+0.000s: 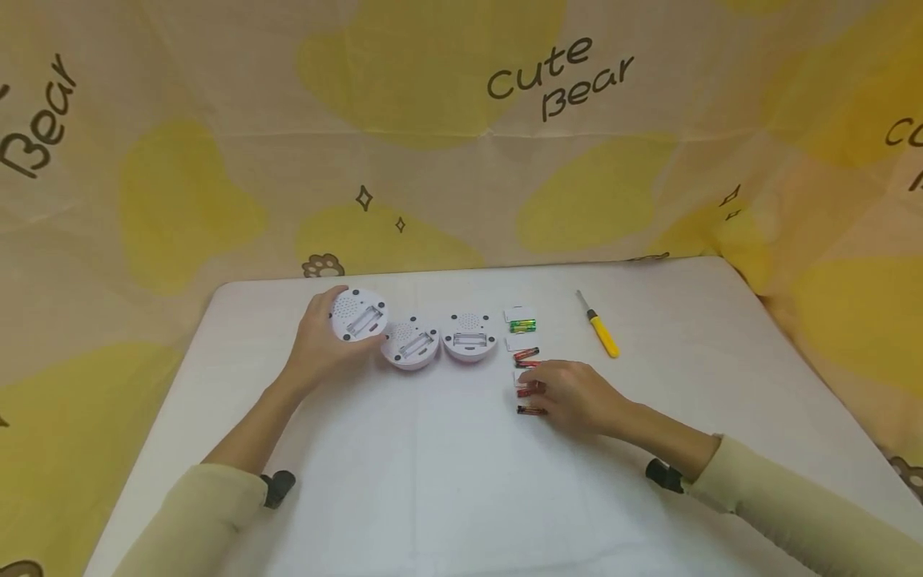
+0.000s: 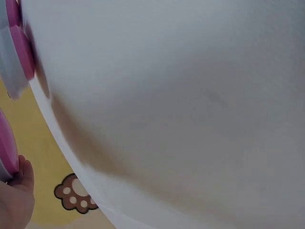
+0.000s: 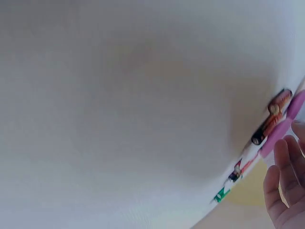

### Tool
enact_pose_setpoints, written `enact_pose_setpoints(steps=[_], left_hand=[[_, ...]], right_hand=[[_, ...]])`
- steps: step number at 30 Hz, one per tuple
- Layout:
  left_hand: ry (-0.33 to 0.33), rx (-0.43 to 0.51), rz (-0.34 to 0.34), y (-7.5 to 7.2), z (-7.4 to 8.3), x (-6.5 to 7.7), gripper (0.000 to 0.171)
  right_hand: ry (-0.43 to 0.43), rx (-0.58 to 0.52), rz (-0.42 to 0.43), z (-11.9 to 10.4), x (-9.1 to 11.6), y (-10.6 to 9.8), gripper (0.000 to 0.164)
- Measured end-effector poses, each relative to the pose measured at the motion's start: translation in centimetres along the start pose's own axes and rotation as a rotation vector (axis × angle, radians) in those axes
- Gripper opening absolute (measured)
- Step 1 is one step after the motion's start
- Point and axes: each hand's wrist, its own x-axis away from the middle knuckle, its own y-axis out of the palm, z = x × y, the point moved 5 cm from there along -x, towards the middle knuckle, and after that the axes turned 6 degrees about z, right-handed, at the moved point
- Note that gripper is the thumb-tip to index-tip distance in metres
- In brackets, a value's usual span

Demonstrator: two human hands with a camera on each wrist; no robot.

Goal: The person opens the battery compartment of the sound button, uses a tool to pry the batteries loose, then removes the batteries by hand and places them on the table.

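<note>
My left hand [image 1: 320,340] grips a round white device [image 1: 346,308] by its edges, above the table's left side. Its underside faces up, with speaker holes and a bare battery compartment; its pink side [image 2: 5,145] shows in the left wrist view. To its right lie a second round device [image 1: 408,340] and a third round device [image 1: 469,332], compartments bare as well. My right hand [image 1: 580,393] hovers with loosely bent fingers at several red batteries, among them a front battery [image 1: 530,410] and a back battery [image 1: 527,353]. Its fingers partly cover a white battery cover [image 1: 519,378].
Green batteries [image 1: 522,326] lie between two more white covers, a back cover [image 1: 521,312] and a nearer cover [image 1: 519,343]. A screwdriver [image 1: 602,332] with a yellow handle lies to the right. A patterned cloth [image 1: 433,160] hangs behind the white table [image 1: 433,481].
</note>
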Motion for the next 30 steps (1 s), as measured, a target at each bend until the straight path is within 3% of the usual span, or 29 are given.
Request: enact_pose_setpoints(steps=[4, 11, 22, 30], left_hand=[[-0.045, 0.009, -0.011, -0.2, -1.2, -0.1, 0.107], [-0.088, 0.024, -0.057, -0.4, -2.8, -0.1, 0.111], [-0.096, -0.011, -0.157, 0.3, -4.8, 0.0, 0.111], [-0.087, -0.014, -0.197, 0.5, -5.1, 0.1, 0.111]], right_hand=[[0.054, -0.014, 0.017, 0.5, -0.4, -0.7, 0.023], [0.057, -0.028, 0.083, 1.7, -1.2, -1.9, 0.029], [0.153, 0.12, 0.125, 5.0, -2.4, -3.7, 0.037], [0.198, 0.244, 0.132, 7.6, -3.1, -5.0, 0.054]])
